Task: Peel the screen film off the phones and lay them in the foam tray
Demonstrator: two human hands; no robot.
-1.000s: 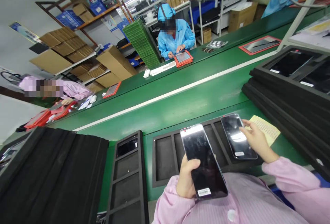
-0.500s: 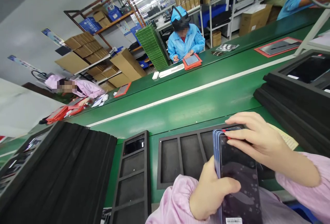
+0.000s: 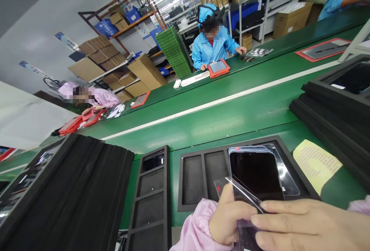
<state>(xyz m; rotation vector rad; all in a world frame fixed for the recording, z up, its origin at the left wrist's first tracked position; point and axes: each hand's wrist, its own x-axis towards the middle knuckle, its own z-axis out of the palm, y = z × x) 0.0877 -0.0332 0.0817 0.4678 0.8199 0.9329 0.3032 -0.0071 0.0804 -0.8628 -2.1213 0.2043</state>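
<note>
My left hand (image 3: 228, 220) is wrapped round a small stack of dark-screened phones (image 3: 254, 170), its thumb across the top one. The stack is tilted toward me over a black foam tray (image 3: 190, 181). A clear protective film (image 3: 244, 193) with a red tab is lifted and bent back from the upper part of the top screen. My right hand (image 3: 303, 224) lies over the lower phone, fingers together at the film's fold and almost touching my left thumb. Its own thumb is hidden. Behind the stack, a shiny clear sheet or cover (image 3: 286, 174) lies in the tray.
A second foam tray (image 3: 150, 201) holds one phone at its far end. Tall stacks of black trays stand left (image 3: 78, 189) and right (image 3: 326, 116). A yellow perforated sheet (image 3: 315, 162) lies at right. Co-workers sit across the green bench (image 3: 185, 131).
The film has come away from the top phone's upper screen. My right hand has moved down from the phone's top edge to its lower part. A co-worker's arm across the bench has reached sideways.
</note>
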